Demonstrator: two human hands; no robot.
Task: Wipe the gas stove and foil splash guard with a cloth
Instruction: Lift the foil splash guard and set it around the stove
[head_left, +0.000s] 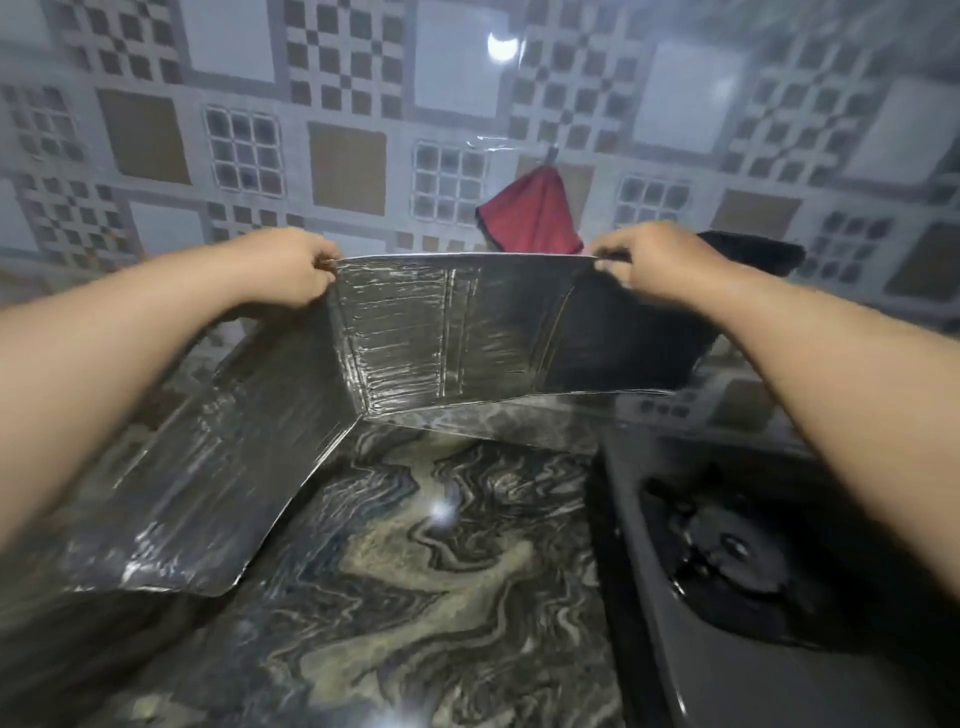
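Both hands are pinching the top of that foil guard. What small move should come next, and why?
Probably set the foil guard down so it stands by itself on the counter, freeing one hand. Both the left hand and right hand grip its top edge, and the red cloth hangs on the wall behind, untouched.

Open counter inside the foil splash guard

The foil splash guard (441, 332) walls off the back and left of the marble countertop (415, 582), its rear panel pinched at the top corners by the left hand (296, 267) and right hand (660, 262). In front of the guard the countertop lies bare and reachable from above. Right of the guard, the gas stove (753, 561) blocks that side; behind it hangs a red cloth (530, 215).
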